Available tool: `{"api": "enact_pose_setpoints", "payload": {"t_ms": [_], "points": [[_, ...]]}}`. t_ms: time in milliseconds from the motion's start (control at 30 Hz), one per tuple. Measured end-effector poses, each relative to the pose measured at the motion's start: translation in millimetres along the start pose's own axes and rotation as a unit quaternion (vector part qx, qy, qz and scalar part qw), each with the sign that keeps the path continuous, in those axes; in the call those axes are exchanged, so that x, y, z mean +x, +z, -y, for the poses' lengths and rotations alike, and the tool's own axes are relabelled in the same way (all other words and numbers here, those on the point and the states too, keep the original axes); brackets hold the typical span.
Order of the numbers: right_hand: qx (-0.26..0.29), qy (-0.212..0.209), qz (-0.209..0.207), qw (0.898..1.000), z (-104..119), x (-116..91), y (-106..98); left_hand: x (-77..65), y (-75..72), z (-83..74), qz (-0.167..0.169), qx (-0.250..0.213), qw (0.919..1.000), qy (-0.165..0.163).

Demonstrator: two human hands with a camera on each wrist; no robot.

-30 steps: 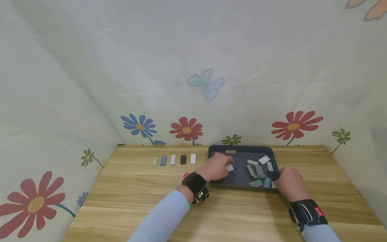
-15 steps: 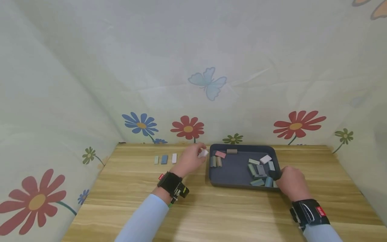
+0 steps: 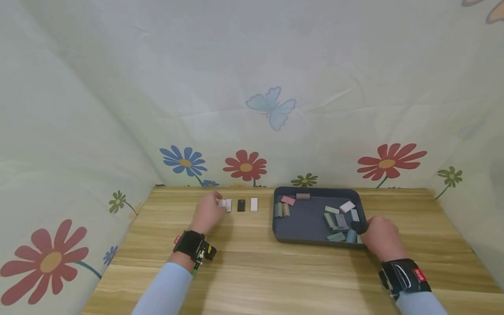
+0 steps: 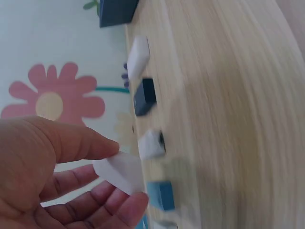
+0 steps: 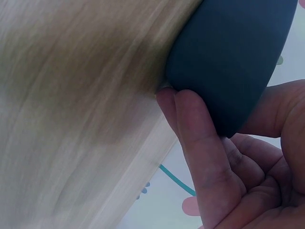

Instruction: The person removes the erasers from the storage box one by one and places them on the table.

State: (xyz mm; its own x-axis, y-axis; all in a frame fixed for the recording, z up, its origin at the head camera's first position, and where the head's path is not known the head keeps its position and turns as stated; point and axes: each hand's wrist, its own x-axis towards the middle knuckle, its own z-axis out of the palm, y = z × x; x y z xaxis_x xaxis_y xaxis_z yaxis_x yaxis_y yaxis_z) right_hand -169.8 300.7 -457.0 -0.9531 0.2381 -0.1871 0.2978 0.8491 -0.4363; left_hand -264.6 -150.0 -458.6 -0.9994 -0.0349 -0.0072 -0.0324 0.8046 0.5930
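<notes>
My left hand (image 3: 206, 212) pinches a small white eraser-like block (image 4: 121, 172) between thumb and fingers, above the row of blocks at the back left of the table. Close beside it in the left wrist view lie another white block (image 4: 151, 145) and a blue block (image 4: 162, 194); in the head view this hand covers the blue one. Further right in the row are a black block (image 3: 241, 205) and a white block (image 3: 254, 204). My right hand (image 3: 382, 236) grips the dark tray (image 5: 228, 47) at its right front side, thumb on one face and fingers on the other.
Inside the tray, pink (image 3: 288, 200), green, grey, white and blue blocks lie loose, several heaped at the right. A patterned cloth wall (image 3: 334, 109) stands right behind the wooden table (image 3: 275, 280), with more cloth at both sides.
My left hand has lifted the white block out of the tray and carried it left across the table to the row's left part. The right hand stays on the tray.
</notes>
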Motion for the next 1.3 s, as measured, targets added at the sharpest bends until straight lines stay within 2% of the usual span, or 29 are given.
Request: {"api": "enact_pose_setpoints", "payload": {"t_ms": [233, 467, 700, 1200, 1300], "points": [[-0.005, -0.005, -0.004, 1.0, 0.5, 0.5, 0.6, -5.5, -16.3, 31.9, 0.017, 0.004, 0.9978, -0.064], [-0.008, -0.002, -0.002, 1.0, 2.4, -2.6, -0.8, -8.5, -16.6, 45.5, 0.021, 0.031, 0.9966, -0.074], [-0.007, 0.008, 0.001, 1.0, 3.7, -2.6, -0.6, -12.4, -18.2, 43.7, 0.026, 0.047, 0.9946, -0.089], [-0.004, 0.014, -0.003, 1.0, 3.9, -2.4, 0.5, -13.7, -18.1, 39.0, 0.029, 0.067, 0.9925, -0.098], [-0.002, 0.013, -0.003, 1.0, 3.5, -2.1, -0.2, -15.8, -19.1, 34.7, 0.026, 0.088, 0.9912, -0.096]]}}
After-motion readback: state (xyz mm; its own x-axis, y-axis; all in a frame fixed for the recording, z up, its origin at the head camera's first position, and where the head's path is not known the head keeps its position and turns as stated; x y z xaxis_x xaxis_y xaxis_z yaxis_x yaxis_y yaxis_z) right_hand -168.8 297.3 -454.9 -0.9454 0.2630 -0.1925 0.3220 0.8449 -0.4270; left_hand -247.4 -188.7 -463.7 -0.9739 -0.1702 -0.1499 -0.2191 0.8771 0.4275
